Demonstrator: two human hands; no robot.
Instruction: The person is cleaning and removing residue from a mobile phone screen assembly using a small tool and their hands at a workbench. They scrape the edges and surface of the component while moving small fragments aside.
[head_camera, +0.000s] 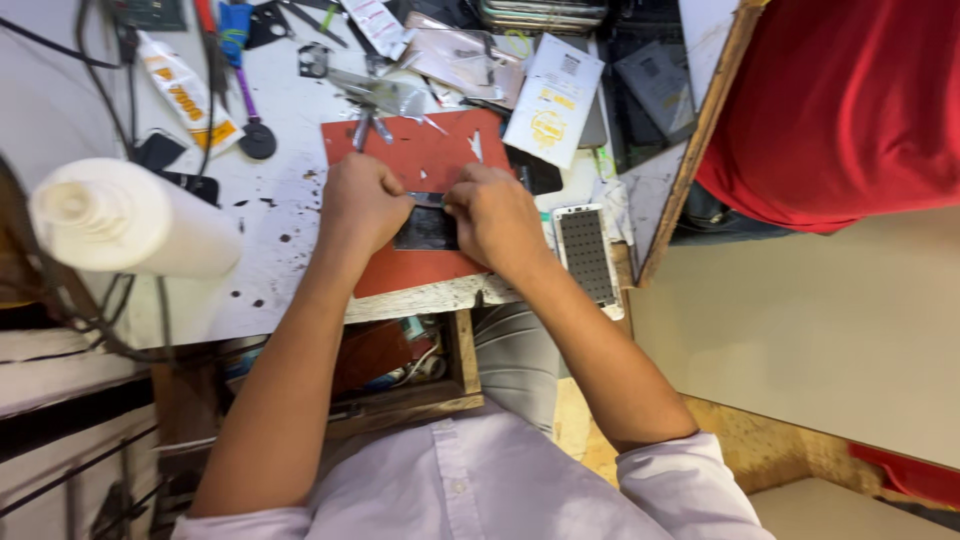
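Seen from above, a person in a pale shirt leans over a cluttered white bench, both bare forearms reaching up toward the centre of the frame. The two hands meet over a small dark rectangular panel, which looks like a phone part, lying flat on a red mat just above the middle of the picture. The panel sits directly between the hands, touching both: the left hand is at its left edge and the right hand at its right edge, so neither is clearly nearer. Both hands are curled nearly closed, fingertips pinched in toward the panel's upper edge, where a thin grey strip or tool shows between them; what exactly each hand grips is hidden by the knuckles. The panel's visible part is roughly as wide as tall, so its long axis cannot be told. On the mat above the hands lie metal tweezers. At the left of the frame a white paper roll lies on its side. A phone frame with a perforated grid lies just right of the right hand, its long side running up and down the picture. At the top of the frame are a glue tube, cables, and white packets. Another person's red garment fills the upper right corner.
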